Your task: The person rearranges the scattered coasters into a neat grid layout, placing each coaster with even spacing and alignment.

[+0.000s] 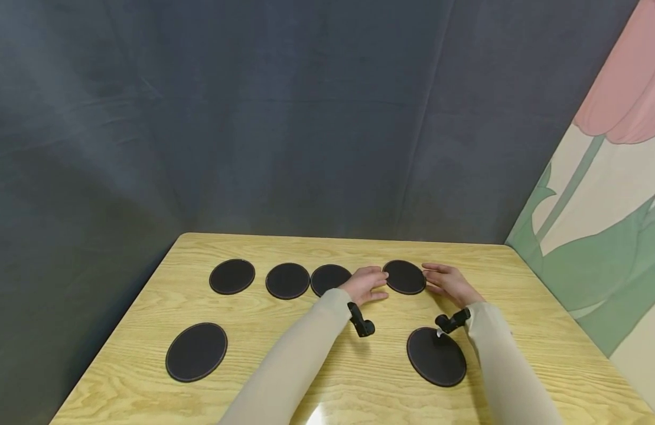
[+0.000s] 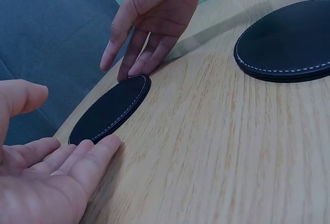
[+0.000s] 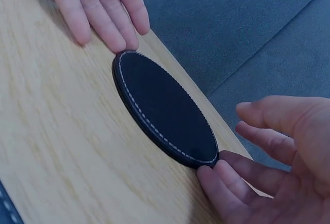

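A round black coaster (image 1: pixel 404 277) with pale stitching round its rim lies flat near the back of the table, between my two hands. From its left side, the left hand (image 1: pixel 365 285) reaches in palm up-facing or sideways, its extended fingertips at the rim. On the opposite side, the right hand (image 1: pixel 450 283) touches the rim with its fingertips (image 3: pixel 209 175), thumb held off. In the right wrist view the coaster (image 3: pixel 165 108) has a layered-looking edge; whether it is one piece or a stack I cannot tell. Neither hand is curled round it.
Left of the hands, a row holds more black coasters (image 1: pixel 287 281), (image 1: pixel 233 276) and one partly covered coaster (image 1: pixel 329 277) by the left wrist. Larger-looking coasters lie nearer, at left (image 1: pixel 196 352) and under the right wrist (image 1: pixel 436 357). A dark curtain (image 1: pixel 306 118) hangs behind the wooden table (image 1: pixel 242 319).
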Action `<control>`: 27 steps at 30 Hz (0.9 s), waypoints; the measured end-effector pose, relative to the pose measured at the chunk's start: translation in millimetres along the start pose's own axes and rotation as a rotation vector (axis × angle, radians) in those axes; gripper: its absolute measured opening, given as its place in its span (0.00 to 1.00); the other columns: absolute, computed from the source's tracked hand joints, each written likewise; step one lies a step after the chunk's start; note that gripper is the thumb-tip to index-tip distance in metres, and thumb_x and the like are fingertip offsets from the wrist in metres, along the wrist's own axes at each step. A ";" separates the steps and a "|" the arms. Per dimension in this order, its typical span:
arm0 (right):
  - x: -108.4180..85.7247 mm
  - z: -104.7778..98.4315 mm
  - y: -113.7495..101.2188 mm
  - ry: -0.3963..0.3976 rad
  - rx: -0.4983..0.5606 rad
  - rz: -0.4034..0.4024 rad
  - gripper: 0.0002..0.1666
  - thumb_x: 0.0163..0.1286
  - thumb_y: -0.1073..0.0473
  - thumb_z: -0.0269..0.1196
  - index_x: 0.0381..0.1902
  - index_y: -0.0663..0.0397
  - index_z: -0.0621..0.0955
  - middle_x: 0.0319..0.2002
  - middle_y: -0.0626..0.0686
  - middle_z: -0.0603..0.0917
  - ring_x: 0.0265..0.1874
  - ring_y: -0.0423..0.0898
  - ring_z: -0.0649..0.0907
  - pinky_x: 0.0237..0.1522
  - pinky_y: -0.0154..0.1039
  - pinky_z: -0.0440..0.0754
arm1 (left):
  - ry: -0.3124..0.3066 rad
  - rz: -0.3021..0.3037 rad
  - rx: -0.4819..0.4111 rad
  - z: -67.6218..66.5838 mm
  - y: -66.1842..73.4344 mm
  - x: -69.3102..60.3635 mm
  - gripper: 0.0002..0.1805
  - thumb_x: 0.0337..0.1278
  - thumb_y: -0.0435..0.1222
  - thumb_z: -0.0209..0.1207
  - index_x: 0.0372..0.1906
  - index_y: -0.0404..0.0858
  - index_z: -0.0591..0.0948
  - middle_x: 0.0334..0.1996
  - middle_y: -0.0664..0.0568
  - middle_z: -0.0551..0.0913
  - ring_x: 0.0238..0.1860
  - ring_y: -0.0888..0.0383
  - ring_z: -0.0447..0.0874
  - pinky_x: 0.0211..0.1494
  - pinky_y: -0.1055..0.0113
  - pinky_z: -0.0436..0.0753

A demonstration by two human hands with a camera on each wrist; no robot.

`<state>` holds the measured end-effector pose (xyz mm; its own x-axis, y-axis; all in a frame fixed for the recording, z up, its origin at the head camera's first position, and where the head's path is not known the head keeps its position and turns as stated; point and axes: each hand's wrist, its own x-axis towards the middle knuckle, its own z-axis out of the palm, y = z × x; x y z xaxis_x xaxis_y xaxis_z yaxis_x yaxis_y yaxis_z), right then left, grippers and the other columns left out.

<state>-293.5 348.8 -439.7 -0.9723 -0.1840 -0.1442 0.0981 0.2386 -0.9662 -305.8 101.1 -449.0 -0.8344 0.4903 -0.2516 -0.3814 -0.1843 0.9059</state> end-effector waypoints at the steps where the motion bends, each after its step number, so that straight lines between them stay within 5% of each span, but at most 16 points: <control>1: 0.2 0.8 0.0 0.004 0.002 0.003 0.32 0.78 0.63 0.46 0.72 0.75 0.53 0.70 0.75 0.55 0.46 0.28 0.78 0.58 0.36 0.79 | 0.003 0.000 0.000 -0.6 -1.0 0.8 0.35 0.70 0.33 0.51 0.75 0.30 0.51 0.74 0.35 0.55 0.73 0.41 0.56 0.65 0.54 0.76; 12: 1.9 10.8 -0.6 0.081 0.088 0.015 0.33 0.74 0.67 0.52 0.71 0.74 0.57 0.69 0.71 0.60 0.41 0.30 0.81 0.48 0.29 0.82 | 0.075 0.040 -0.001 -2.6 -3.0 1.6 0.29 0.69 0.31 0.51 0.72 0.30 0.60 0.70 0.35 0.61 0.71 0.41 0.61 0.64 0.55 0.77; 17: 3.2 19.2 -5.3 0.100 0.081 0.005 0.33 0.71 0.70 0.56 0.70 0.74 0.60 0.54 0.57 0.78 0.35 0.32 0.82 0.42 0.28 0.84 | 0.128 0.080 -0.013 -9.9 0.6 -0.8 0.27 0.68 0.29 0.52 0.70 0.31 0.66 0.64 0.36 0.69 0.60 0.46 0.72 0.62 0.56 0.78; 21: 3.6 27.5 -11.5 0.088 0.108 0.013 0.35 0.68 0.72 0.57 0.70 0.73 0.60 0.44 0.45 0.79 0.32 0.33 0.82 0.39 0.27 0.84 | 0.174 0.123 -0.021 -18.4 3.7 -2.6 0.25 0.65 0.27 0.54 0.67 0.31 0.69 0.58 0.39 0.74 0.47 0.53 0.77 0.61 0.56 0.79; 27: 6.9 40.2 -20.4 0.055 0.157 0.007 0.35 0.68 0.72 0.57 0.71 0.71 0.60 0.49 0.49 0.73 0.36 0.34 0.82 0.44 0.28 0.83 | 0.213 0.189 -0.029 -30.1 14.4 -10.7 0.26 0.61 0.22 0.56 0.65 0.30 0.72 0.59 0.39 0.74 0.56 0.48 0.79 0.64 0.55 0.77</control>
<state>-293.6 304.3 -429.7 -0.9812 -0.1291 -0.1436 0.1330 0.0875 -0.9873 -314.3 67.6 -443.5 -0.9554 0.2554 -0.1481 -0.2199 -0.2811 0.9341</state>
